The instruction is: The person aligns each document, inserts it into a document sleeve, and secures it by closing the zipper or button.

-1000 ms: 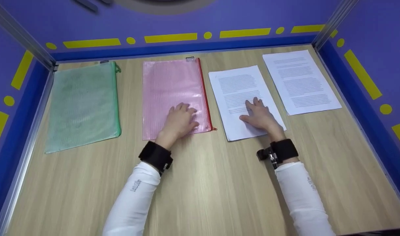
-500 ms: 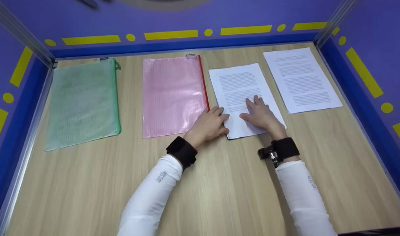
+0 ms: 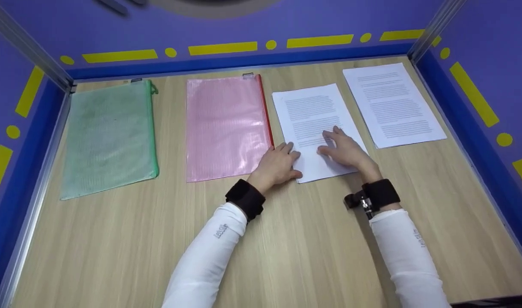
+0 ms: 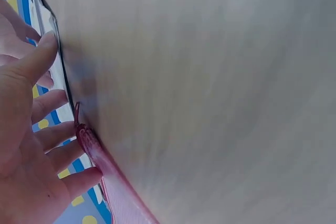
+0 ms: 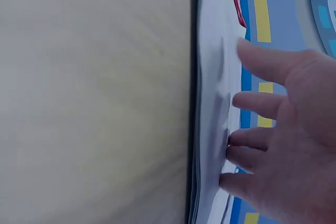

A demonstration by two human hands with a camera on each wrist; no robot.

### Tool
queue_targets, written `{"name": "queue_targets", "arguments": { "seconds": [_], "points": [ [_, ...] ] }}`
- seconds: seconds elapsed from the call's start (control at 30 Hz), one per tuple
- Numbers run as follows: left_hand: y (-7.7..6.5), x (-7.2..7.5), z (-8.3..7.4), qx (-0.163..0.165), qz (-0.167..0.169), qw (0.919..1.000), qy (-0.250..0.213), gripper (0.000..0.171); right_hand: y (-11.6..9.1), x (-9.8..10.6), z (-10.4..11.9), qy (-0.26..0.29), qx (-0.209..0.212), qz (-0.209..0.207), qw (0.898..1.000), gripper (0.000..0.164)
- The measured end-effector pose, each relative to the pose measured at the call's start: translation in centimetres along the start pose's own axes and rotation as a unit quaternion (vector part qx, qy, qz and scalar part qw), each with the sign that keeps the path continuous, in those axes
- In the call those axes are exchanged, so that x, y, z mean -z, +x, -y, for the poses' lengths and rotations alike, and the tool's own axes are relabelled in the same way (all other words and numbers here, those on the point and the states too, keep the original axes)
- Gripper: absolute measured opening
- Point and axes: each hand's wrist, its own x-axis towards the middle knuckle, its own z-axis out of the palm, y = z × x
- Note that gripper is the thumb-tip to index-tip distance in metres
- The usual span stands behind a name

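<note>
A stack of printed paper (image 3: 310, 107) lies right of a pink zip pouch (image 3: 226, 124) with a red zipper edge. My left hand (image 3: 275, 164) is at the stack's left edge, beside the pouch's lower right corner, thumb and fingers spread loosely. In the left wrist view its thumb (image 4: 42, 56) overlaps the stack's edge, and the pouch's zipper pull (image 4: 77, 114) hangs near the fingers. Over the lower half of the stack is my right hand (image 3: 346, 149), fingers extended. The right wrist view shows those fingertips (image 5: 239, 99) close over the top sheet.
A second printed stack (image 3: 393, 107) lies at the far right, and a green zip pouch (image 3: 109, 137) at the far left. Purple panels with yellow marks (image 3: 222, 49) wall in the wooden table (image 3: 286, 256) at the back and sides.
My left hand has moved right, from on top of the pink pouch to the left edge of the paper stack. My right hand has shifted slightly to the right over the stack.
</note>
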Motion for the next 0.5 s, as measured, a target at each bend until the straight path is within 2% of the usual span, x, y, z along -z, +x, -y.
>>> {"name": "queue_targets", "arguments": {
  "seconds": [0.1, 0.23, 0.33, 0.43, 0.5],
  "points": [
    [0.1, 0.3, 0.1, -0.002, 0.004, 1.0, -0.003, 0.063, -0.1, 0.9, -0.7, 0.025, -0.003, -0.035, 0.999, 0.062],
    [0.2, 0.4, 0.1, -0.004, 0.007, 0.9999, -0.007, 0.063, -0.4, 2.2, -1.8, 0.05, -0.035, -0.082, 0.995, 0.059],
    [0.2, 0.5, 0.1, -0.005, 0.005, 0.9999, -0.009, 0.063, -0.5, 3.3, -2.3, 0.092, -0.068, -0.094, 0.989, 0.06],
    [0.2, 0.6, 0.1, -0.005, 0.004, 0.9999, -0.011, 0.064, -0.5, 4.2, -2.4, 0.158, -0.101, -0.101, 0.977, 0.061],
    [0.2, 0.6, 0.0, -0.005, 0.004, 0.9999, -0.011, 0.065, -0.3, 4.7, -2.4, 0.21, -0.125, -0.107, 0.964, 0.062]
  ]
}}
